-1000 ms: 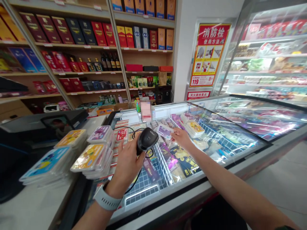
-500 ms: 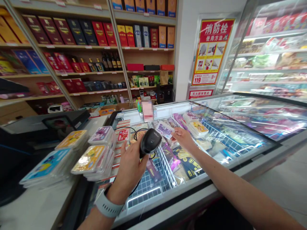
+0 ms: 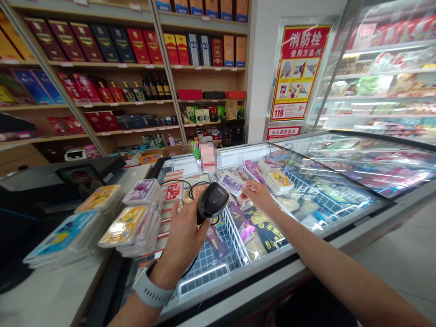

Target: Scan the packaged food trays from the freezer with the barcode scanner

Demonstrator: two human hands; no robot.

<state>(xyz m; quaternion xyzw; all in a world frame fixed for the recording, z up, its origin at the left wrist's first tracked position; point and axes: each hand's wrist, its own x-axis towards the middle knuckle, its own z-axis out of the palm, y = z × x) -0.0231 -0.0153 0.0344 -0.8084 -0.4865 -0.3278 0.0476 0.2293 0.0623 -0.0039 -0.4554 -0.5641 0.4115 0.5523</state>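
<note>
My left hand [image 3: 185, 229] is wrapped round a black handheld scanner [image 3: 214, 200], its head tilted toward the right; a black cable loops behind it. Between the fingertips of my right hand [image 3: 257, 194] is the edge of a flat clear package with a purple and white label [image 3: 231, 182], just right of the scanner and apart from it. Both hands are over the glass-topped freezer [image 3: 344, 234]. Stacks of flat packs, one topped yellow [image 3: 124, 226], one purple [image 3: 141, 191] and one blue [image 3: 63, 234], stand to the left.
Wire baskets [image 3: 213, 268] and bagged goods [image 3: 264, 227] show in the freezer. Two stacks of packs [image 3: 279, 181] are at its middle. A monitor [image 3: 78, 177] stands at the left. Shelves of boxes [image 3: 170, 104] line the back wall, beside a red poster [image 3: 299, 72].
The whole view has shifted slightly. Both hands keep their holds on the scanner and the package, with hardly any movement between them.
</note>
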